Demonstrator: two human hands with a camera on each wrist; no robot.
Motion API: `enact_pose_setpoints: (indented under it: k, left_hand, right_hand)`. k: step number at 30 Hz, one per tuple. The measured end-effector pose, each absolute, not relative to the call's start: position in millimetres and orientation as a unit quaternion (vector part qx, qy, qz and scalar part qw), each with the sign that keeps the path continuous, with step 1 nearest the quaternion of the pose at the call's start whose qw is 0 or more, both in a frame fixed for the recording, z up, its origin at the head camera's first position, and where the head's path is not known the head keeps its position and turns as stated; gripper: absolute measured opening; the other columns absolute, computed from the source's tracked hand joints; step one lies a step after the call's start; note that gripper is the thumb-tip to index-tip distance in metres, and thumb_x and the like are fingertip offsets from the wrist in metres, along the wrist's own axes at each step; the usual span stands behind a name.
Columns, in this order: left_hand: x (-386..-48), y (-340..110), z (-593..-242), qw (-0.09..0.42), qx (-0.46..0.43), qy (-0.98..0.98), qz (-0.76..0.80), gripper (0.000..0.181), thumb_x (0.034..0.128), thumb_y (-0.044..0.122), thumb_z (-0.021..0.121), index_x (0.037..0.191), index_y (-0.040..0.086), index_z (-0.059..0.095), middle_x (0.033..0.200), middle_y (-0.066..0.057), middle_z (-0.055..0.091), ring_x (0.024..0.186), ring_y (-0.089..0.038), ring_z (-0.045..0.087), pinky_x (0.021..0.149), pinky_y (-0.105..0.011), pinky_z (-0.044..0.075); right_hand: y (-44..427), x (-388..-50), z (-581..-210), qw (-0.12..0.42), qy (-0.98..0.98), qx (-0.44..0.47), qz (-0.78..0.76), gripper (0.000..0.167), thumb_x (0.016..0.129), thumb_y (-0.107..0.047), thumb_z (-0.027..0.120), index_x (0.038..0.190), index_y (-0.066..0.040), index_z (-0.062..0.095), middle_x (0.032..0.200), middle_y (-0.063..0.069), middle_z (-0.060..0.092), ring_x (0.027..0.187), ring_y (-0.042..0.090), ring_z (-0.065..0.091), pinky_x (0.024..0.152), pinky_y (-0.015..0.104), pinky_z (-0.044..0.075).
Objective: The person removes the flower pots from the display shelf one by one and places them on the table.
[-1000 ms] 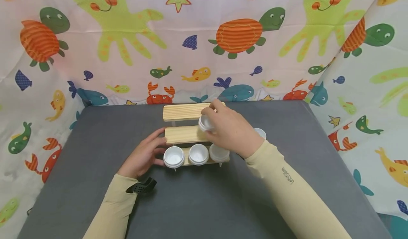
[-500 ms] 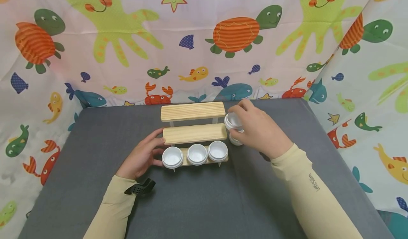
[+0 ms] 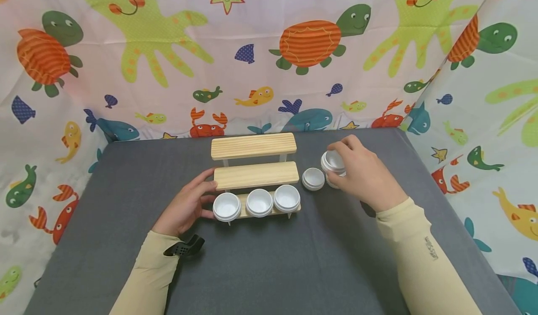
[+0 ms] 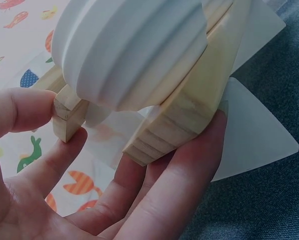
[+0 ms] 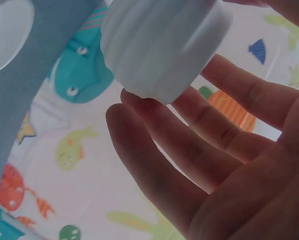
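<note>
A three-tier wooden stand (image 3: 256,176) sits on the grey cloth. My left hand (image 3: 180,207) grips its left end; in the left wrist view the thumb and a finger pinch the middle shelf (image 4: 69,112), with other fingers under the lower shelf (image 4: 174,127). Along the lower tier stand three white cups: left (image 3: 227,206), middle (image 3: 259,202) and right (image 3: 287,198). To the right of the stand, my right hand (image 3: 365,177) holds a white ribbed cup (image 5: 159,50). Beneath it, another cup is partly hidden; whether they touch, I cannot tell.
Between the stand and my right hand, a white cup (image 3: 313,178) stands on the cloth. Behind the grey table (image 3: 269,268) hangs a curtain (image 3: 176,100) printed with sea animals, which also lines both sides.
My right hand has carried the white cup rightward from the middle shelf, past one standing cup, to over another. The left hand keeps its grip on the stand.
</note>
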State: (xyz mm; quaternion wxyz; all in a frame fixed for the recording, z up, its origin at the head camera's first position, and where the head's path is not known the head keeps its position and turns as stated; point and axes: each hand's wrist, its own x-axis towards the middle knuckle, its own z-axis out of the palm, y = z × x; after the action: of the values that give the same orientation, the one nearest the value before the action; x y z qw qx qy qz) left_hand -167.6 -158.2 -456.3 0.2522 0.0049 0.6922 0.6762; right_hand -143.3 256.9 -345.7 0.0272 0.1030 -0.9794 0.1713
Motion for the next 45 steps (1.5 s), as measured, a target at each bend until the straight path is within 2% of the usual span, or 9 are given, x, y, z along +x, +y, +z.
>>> enact_pose_setpoints:
  k: [12, 26, 34, 45]
  left_hand:
    - [-167.9, -159.2, -456.4, 0.254, 0.000, 0.697, 0.671, 0.068, 0.1118, 0.042, 0.054, 0.172, 0.031, 0.025, 0.159, -0.021, 0.044, 0.125, -0.034, 0.063, 0.079, -0.045, 0.066]
    - [-166.2, -161.2, -457.2, 0.255, -0.009, 0.691, 0.676, 0.067, 0.1117, 0.039, 0.053, 0.172, 0.030, 0.026, 0.158, -0.022, 0.046, 0.123, -0.032, 0.065, 0.079, -0.045, 0.066]
    - [-168.2, -158.8, -458.1, 0.250, 0.009, 0.689, 0.681, 0.064, 0.1115, 0.042, 0.056, 0.170, 0.033, 0.031, 0.157, -0.020, 0.047, 0.122, -0.032, 0.065, 0.079, -0.046, 0.067]
    - [-166.6, -159.0, -456.3, 0.249, 0.008, 0.692, 0.678, 0.066, 0.1117, 0.041, 0.055, 0.171, 0.031, 0.028, 0.158, -0.020, 0.046, 0.122, -0.031, 0.065, 0.079, -0.045, 0.067]
  right_hand:
    - [295.2, -135.9, -369.0, 0.022, -0.980, 0.029, 0.198, 0.054, 0.094, -0.025, 0.079, 0.142, -0.007, 0.062, 0.137, 0.020, 0.054, 0.111, 0.042, 0.064, 0.094, 0.065, 0.059]
    - [319.2, -137.2, -400.7, 0.025, -0.978, -0.009, 0.207, 0.056, 0.095, -0.027, 0.079, 0.143, -0.005, 0.061, 0.139, 0.025, 0.052, 0.115, 0.048, 0.061, 0.097, 0.069, 0.054]
    - [329.0, -139.3, -411.0, 0.029, -0.979, -0.022, 0.200, 0.055, 0.095, -0.026, 0.079, 0.142, -0.005, 0.060, 0.137, 0.026, 0.052, 0.111, 0.049, 0.061, 0.094, 0.070, 0.054]
    - [331.0, -141.8, -417.8, 0.024, -0.980, -0.030, 0.195, 0.058, 0.096, -0.026, 0.078, 0.146, -0.003, 0.059, 0.135, 0.027, 0.051, 0.109, 0.049, 0.062, 0.092, 0.068, 0.055]
